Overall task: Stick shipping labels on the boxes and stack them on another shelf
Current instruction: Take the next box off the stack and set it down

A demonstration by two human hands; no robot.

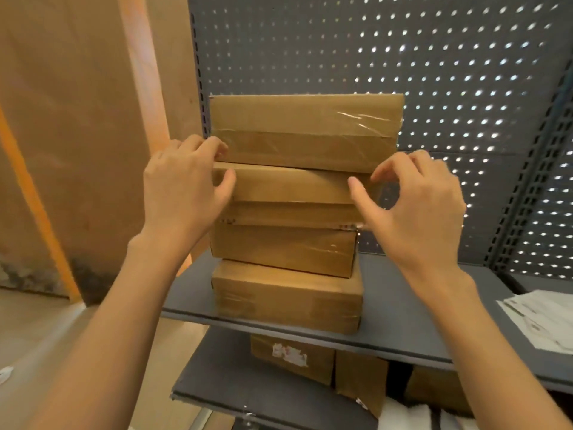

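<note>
Left grip (186, 187) pinches the second box (288, 186) at its left end, while the right grip (415, 206) hovers half-curled, holding nothing, near the stack's right side.

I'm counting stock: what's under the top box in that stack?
Under the top box sit three more cardboard boxes, lowest box on the grey shelf. Their tops are covered, so labels cannot be seen.

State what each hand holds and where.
Left hand grips the second box at its left end; right hand hovers by its right end, holding nothing.
</note>
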